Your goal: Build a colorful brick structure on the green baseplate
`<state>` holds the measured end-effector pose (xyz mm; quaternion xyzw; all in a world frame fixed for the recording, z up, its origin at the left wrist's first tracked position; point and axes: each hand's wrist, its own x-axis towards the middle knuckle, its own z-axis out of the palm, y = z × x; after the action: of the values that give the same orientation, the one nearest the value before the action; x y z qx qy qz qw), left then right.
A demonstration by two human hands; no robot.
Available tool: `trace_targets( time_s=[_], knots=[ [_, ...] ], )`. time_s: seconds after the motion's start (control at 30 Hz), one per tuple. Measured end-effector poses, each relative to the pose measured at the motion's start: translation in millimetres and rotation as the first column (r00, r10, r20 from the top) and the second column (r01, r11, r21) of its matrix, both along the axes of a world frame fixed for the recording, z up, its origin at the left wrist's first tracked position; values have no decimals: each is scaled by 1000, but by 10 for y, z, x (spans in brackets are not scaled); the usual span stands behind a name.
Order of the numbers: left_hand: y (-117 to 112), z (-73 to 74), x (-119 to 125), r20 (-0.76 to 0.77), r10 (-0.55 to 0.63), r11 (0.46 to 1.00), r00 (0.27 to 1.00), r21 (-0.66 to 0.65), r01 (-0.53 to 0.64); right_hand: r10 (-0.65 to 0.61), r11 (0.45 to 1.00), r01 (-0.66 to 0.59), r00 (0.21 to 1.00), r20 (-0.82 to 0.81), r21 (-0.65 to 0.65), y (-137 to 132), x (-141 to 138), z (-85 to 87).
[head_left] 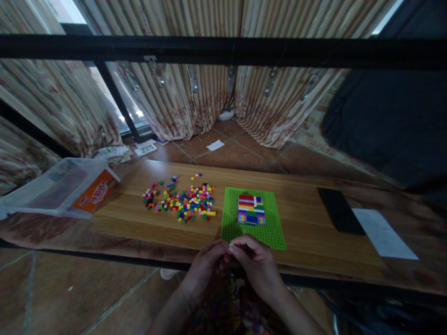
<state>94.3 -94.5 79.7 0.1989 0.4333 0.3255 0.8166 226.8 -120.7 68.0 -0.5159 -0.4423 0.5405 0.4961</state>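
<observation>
My left hand [213,258] and my right hand [256,263] meet fingertip to fingertip just in front of the green baseplate [230,228]. Both are closed in a pinch. A tiny pale spot shows between the fingertips, too small to name. On the baseplate, just beyond my hands, sits a flat block built of toy bricks [251,210] in red, white, yellow, blue and purple rows. Left of the baseplate, loose coloured bricks [188,203] lie scattered in a wide pile.
A clear plastic bin [59,186] with an orange label stands at the far left. To the right lie a black flat slab [340,211] and a white sheet of paper [384,232]. A dark metal bar [223,50] crosses above the wooden board [300,209].
</observation>
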Motion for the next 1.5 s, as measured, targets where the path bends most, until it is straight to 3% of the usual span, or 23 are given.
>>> trace_targets(
  time_s=[0.2,0.3,0.43,0.67,0.9,1.13,1.33,1.5],
  knots=[
    [17,67,193,34,-46,998,998,-47,48,-85,993,78,993,-80,-83,-23,244,87],
    [69,56,249,-28,-57,998,998,-25,56,-245,969,246,969,27,-13,95,497,51],
    [139,-10,255,-130,26,998,991,59,-18,-476,879,458,857,199,128,374,848,-39],
    [241,-188,142,-255,61,973,965,231,0,-442,897,386,777,448,217,730,990,-150],
    [269,-328,47,-310,43,973,950,231,31,-416,908,257,658,628,333,763,958,-148],
    [290,-337,47,-322,32,964,946,262,57,-400,908,110,518,756,405,807,918,-156],
    [293,-301,53,-342,23,965,939,253,68,-405,909,121,494,769,400,835,943,-174],
    [305,-300,51,-355,11,964,935,251,84,-375,923,141,543,751,358,825,963,-156]
  ],
)
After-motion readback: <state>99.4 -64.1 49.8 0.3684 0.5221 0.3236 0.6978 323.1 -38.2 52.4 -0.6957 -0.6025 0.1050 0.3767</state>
